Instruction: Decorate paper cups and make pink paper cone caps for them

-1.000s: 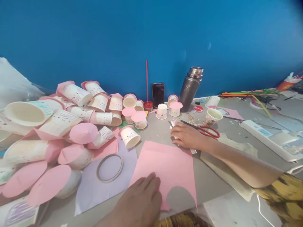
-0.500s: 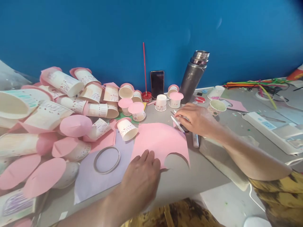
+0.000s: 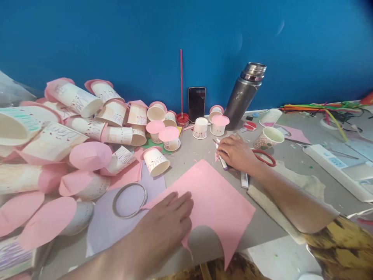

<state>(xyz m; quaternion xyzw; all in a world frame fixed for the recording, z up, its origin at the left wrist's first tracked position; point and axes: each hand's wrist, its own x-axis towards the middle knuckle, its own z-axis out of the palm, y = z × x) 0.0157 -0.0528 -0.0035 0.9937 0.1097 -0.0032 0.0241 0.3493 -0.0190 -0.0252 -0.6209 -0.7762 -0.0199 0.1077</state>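
Observation:
My left hand (image 3: 169, 217) rests with its fingers stretched on a sheet of pink paper (image 3: 212, 194), which has a rounded bite cut from its near edge. On the table farther right, my right hand (image 3: 234, 153) is closed over a pair of scissors; its red handle (image 3: 266, 157) sticks out behind the hand and the blade tips show at the fingers. Beside those fingers lies a white marker (image 3: 222, 160), partly covered. Another white tube-like pen (image 3: 244, 181) lies below the palm. A grey tape ring (image 3: 130, 200) sits on purple paper (image 3: 101, 233) left of my left hand.
Many decorated paper cups with pink paper discs (image 3: 90, 155) are heaped at the left. A leaning dark flask (image 3: 243, 97), a phone (image 3: 196, 103) and small cups (image 3: 200, 128) stand by the blue wall. At right are a patterned cup (image 3: 268, 138), a cloth (image 3: 288, 182) and a power strip (image 3: 335, 167).
The pink paper has turned and slid toward me, with my left hand on it. The scissors' red handle now shows behind my right hand, which stays near the markers.

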